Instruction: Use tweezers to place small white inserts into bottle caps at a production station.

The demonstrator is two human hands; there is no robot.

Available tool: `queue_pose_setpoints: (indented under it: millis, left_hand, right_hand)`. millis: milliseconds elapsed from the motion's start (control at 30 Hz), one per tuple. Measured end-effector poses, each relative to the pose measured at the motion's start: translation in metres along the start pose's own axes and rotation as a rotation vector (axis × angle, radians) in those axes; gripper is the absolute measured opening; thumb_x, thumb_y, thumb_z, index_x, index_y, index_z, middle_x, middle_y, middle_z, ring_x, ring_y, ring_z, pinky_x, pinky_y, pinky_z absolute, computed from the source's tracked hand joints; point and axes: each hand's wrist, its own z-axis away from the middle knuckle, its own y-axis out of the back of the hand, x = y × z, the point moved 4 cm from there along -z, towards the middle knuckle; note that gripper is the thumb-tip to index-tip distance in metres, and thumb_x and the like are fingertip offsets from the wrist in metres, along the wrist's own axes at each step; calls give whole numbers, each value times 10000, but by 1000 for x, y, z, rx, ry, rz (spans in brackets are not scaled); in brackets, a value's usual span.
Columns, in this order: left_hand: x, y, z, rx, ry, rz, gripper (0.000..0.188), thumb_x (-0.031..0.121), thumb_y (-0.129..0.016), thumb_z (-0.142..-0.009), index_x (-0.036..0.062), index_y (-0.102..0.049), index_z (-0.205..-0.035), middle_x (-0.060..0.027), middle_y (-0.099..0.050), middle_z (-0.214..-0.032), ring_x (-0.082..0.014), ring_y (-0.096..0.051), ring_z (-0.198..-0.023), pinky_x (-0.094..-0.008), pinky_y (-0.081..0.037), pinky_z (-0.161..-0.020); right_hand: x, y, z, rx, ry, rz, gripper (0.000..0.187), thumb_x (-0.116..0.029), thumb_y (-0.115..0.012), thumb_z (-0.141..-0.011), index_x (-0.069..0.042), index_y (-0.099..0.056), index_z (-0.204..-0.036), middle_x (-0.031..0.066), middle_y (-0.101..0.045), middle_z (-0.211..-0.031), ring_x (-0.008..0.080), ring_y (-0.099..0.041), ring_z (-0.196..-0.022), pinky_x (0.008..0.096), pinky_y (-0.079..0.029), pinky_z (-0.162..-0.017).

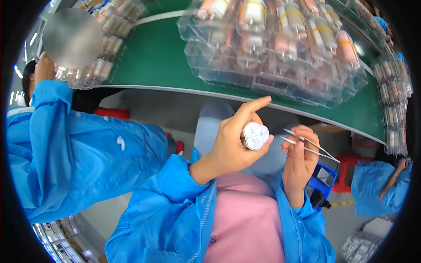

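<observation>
My left hand [234,140] is closed around a bundle of three white cylinders [255,136], their round ends turned up toward me. Its index finger points up and away to the right. To the right of it, my right hand [301,160] pinches a pair of metal tweezers [316,146], whose two tips sit slightly apart and aim at the bundle without touching it. Both hands are above my lap, just short of the table's edge. What lies under my left fingers is hidden.
Stacked clear plastic trays [280,79] of pink, white and grey cylinders stand on the green table [153,57]. Similar trays line the far left and the right [394,105]. A co-worker in a blue smock [87,162] sits at left. A blue bin [323,179] is beside my right arm.
</observation>
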Motion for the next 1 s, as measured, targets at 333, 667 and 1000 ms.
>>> queue_pose_setpoints:
  millis: [333, 667, 1000]
  left_hand:
    - [-9, -10, 8, -92, -62, -13, 377, 37, -735, -673, 7, -610, -1027, -74, -560, -836, -136, -537, -706, -252, -411, -608]
    - [-10, -13, 14, -100, -23, 20, 242, -19, -691, -641, 11, -592, -859, -93, -564, -816, -161, -543, -693, -264, -411, -599]
    - [-15, -18, 15, -89, 66, 93, 261, -40, -687, -578, 3, -543, -792, -96, -535, -732, -215, -544, -621, -296, -402, -535]
  right_hand:
    - [-13, 8, -2, 72, 43, 121, 253, -143, -565, -903, 47, -565, -1071, 129, -551, -999, 156, -604, -740, 259, -489, -644]
    - [-26, 1, -10, -75, 147, 106, 234, -190, -554, -913, 34, -563, -980, 151, -570, -937, 156, -564, -745, 260, -465, -660]
    - [-32, -26, -16, -358, 200, 142, 148, -102, -644, -819, 22, -637, -899, 145, -626, -883, 196, -572, -783, 290, -446, -680]
